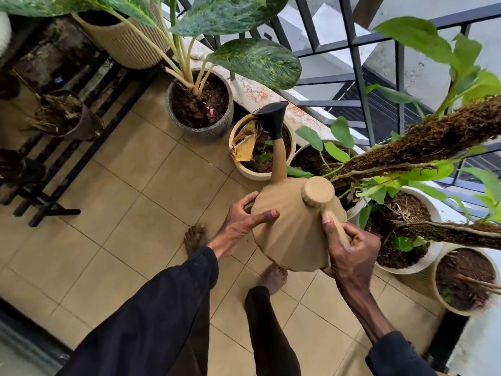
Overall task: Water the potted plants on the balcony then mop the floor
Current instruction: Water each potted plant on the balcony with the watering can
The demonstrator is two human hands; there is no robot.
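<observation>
A tan watering can (290, 229) with a screw cap and a black rose nozzle (272, 118) is held in front of me. My right hand (349, 251) grips its handle. My left hand (244, 215) presses against the can's left side. The spout points over a cream pot (241, 164) holding soil and a dry yellow leaf. A grey speckled pot (200, 128) with large variegated leaves stands behind it. To the right are white pots (423, 264) with green climbers on mossy poles (433, 142).
A black metal railing (357, 66) runs along the balcony's right edge above a low ledge. At left stands a black slatted rack (62, 169) with a dried-up pot (67, 115). A ribbed beige planter (127, 36) is at the back. My bare feet are on beige floor tiles (130, 202).
</observation>
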